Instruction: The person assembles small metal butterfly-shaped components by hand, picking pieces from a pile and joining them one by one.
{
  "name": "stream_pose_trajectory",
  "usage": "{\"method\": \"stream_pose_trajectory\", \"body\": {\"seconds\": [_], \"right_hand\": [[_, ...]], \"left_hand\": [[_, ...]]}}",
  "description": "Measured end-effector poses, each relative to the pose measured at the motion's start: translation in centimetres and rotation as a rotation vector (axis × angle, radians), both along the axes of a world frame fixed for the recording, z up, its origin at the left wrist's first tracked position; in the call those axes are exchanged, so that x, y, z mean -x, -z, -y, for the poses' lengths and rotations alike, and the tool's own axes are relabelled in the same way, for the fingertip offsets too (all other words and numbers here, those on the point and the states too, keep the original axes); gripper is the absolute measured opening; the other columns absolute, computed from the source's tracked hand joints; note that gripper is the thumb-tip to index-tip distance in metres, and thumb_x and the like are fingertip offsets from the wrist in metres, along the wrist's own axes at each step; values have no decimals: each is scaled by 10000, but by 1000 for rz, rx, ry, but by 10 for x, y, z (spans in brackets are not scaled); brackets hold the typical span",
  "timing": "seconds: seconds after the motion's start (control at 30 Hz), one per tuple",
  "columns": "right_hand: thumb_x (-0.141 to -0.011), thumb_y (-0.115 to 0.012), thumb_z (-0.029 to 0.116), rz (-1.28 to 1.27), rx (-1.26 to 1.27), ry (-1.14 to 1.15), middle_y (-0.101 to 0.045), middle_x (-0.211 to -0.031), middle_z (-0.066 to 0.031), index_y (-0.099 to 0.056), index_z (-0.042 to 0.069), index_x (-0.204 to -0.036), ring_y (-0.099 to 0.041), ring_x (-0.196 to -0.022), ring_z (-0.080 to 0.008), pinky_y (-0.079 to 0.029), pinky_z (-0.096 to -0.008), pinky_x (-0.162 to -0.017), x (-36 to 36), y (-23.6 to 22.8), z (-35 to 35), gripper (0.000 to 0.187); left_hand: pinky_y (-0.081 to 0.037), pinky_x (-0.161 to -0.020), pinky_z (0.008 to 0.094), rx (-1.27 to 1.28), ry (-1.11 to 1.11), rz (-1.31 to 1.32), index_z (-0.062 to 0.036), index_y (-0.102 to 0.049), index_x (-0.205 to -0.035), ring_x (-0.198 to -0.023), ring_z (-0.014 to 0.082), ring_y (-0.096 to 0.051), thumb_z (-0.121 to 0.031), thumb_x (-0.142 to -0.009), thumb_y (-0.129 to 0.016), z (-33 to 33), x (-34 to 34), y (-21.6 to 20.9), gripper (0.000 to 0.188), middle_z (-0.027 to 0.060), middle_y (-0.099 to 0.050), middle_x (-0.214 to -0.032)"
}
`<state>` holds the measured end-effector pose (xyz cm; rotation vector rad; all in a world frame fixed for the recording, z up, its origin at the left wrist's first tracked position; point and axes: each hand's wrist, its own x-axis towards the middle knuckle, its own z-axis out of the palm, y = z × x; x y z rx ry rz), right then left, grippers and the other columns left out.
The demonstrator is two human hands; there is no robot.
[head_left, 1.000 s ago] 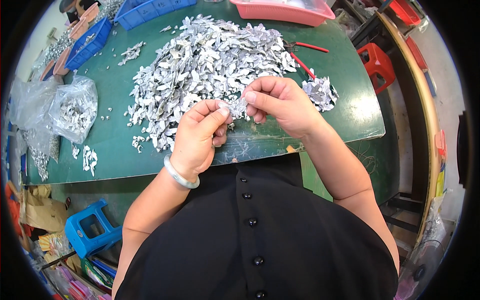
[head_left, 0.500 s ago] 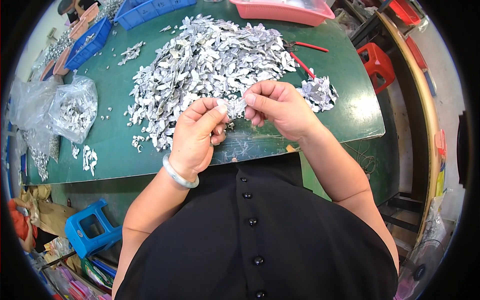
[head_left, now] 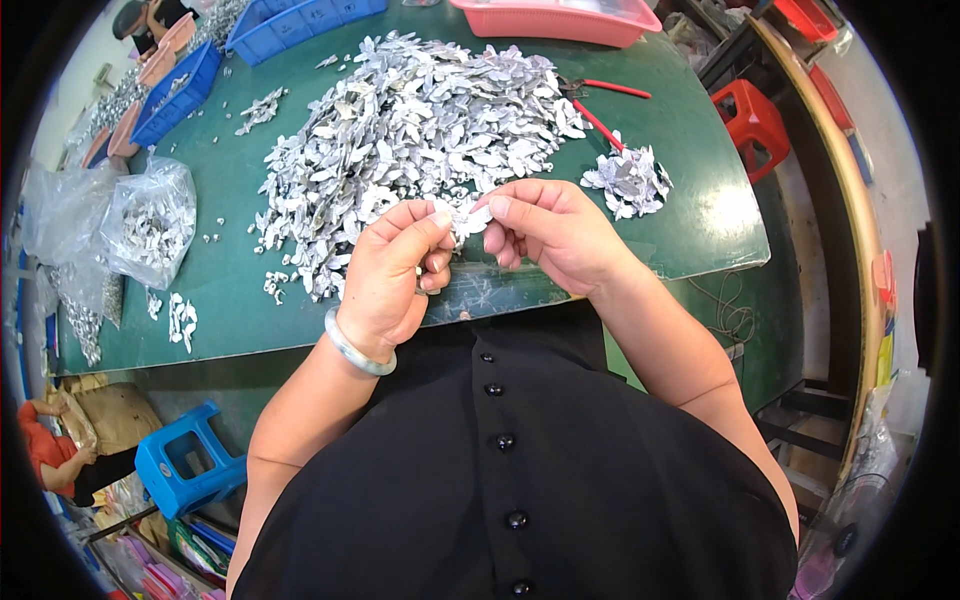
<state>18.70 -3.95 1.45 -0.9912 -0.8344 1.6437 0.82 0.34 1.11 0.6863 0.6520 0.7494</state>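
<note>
Between my two hands is a small silvery-white leaf-shaped metal piece (head_left: 466,222), close above the table's near edge. My left hand (head_left: 385,270), with a pale bangle at the wrist, pinches one end of it between thumb and forefinger. At its other end, the thumb and forefinger of my right hand (head_left: 560,235) are pinched together. The fingertips cover part of the piece. Just beyond them spreads a large pile of similar leaf-shaped pieces (head_left: 400,140). A smaller heap (head_left: 628,183) lies past my right hand, beside red-handled pliers (head_left: 615,89).
Blue baskets (head_left: 300,28) and a pink basket (head_left: 555,22) stand along the far side of the green table (head_left: 710,215). Plastic bags of pieces (head_left: 150,215) lie at the left. A blue stool (head_left: 190,460), a red stool (head_left: 750,130) and other people are around.
My right hand has shifted slightly left and down, and the held piece shows more of its pale face. My left hand keeps its pinch almost unmoved.
</note>
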Motion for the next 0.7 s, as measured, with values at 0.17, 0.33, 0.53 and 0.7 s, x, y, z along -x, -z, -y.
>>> {"method": "stream_pose_trajectory", "body": {"seconds": [0.17,0.33,0.53,0.7], "right_hand": [[-871,-486,125,-16,-23,-9,-580,-705,-37,-588,14,-931,-540,-619,-89,-433,-214,-548,-1,3,3,161],[-872,-486,124,-27,-42,0,-579,-704,-35,-589,16,-929,-539,-615,-88,-434,-214,-547,-1,4,6,160],[-867,-496,119,-38,-49,7,-582,-708,-37,-587,20,-930,-542,-615,-92,-440,-216,-546,-2,3,9,149],[-861,-506,117,-47,-45,12,-596,-732,-56,-580,9,-930,-556,-634,-102,-459,-225,-566,-4,0,12,148]], "left_hand": [[-321,-440,173,-14,-9,-18,-42,-529,-860,-527,56,-435,-69,-818,-542,2,-1,0,52,20,-538,-678],[-310,-435,178,-38,-4,-61,-50,-513,-845,-543,69,-426,-77,-833,-503,4,-3,-1,31,22,-514,-680],[-322,-447,174,-47,-1,-30,-48,-529,-859,-530,52,-433,-64,-818,-543,6,-3,1,47,16,-540,-686],[-309,-441,169,-115,-8,-70,-54,-526,-861,-542,54,-423,-71,-832,-515,9,-4,0,36,22,-536,-711]]}}
